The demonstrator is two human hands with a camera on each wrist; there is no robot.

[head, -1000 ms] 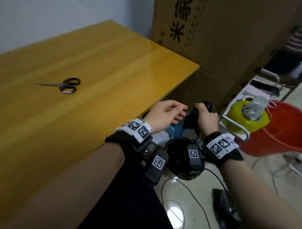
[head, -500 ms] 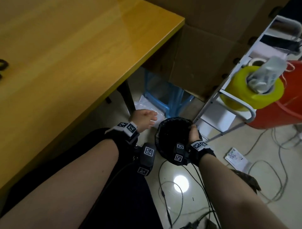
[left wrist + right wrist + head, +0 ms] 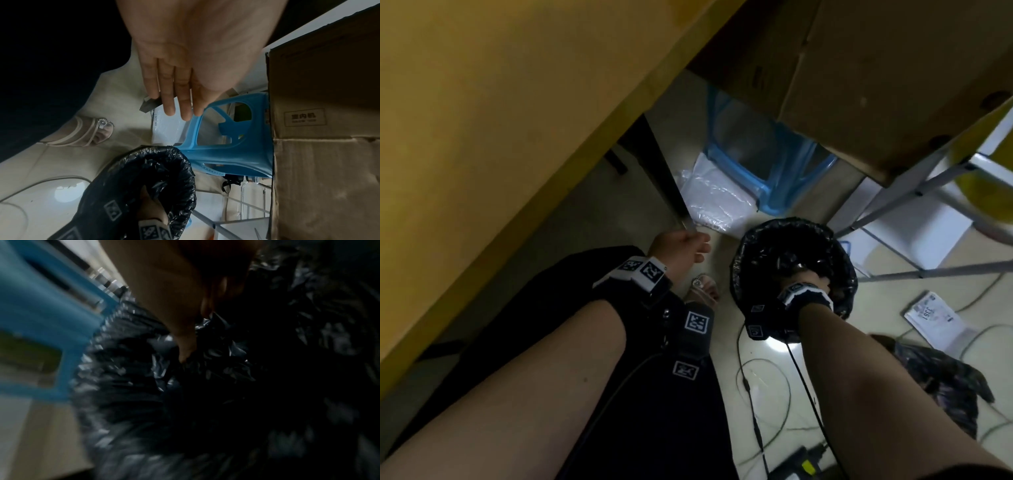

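A round bin lined with a black plastic bag stands on the floor beside the table. My right hand reaches down into its mouth, fingers among the crinkled black liner. That view is blurred and dark, so what the fingers hold is hidden. My left hand hovers to the left of the bin near the table leg, fingers straight and together, holding nothing.
The yellow table overhangs on the left. A blue plastic stool, a white plastic packet and cardboard boxes lie behind the bin. A metal rack is at right. Cables, a paper slip and my sandalled foot are on the floor.
My view has tipped down from the tabletop to the floor. My right hand, which held a dark object a second ago, has gone down into the bin. The left hand has lowered beside it.
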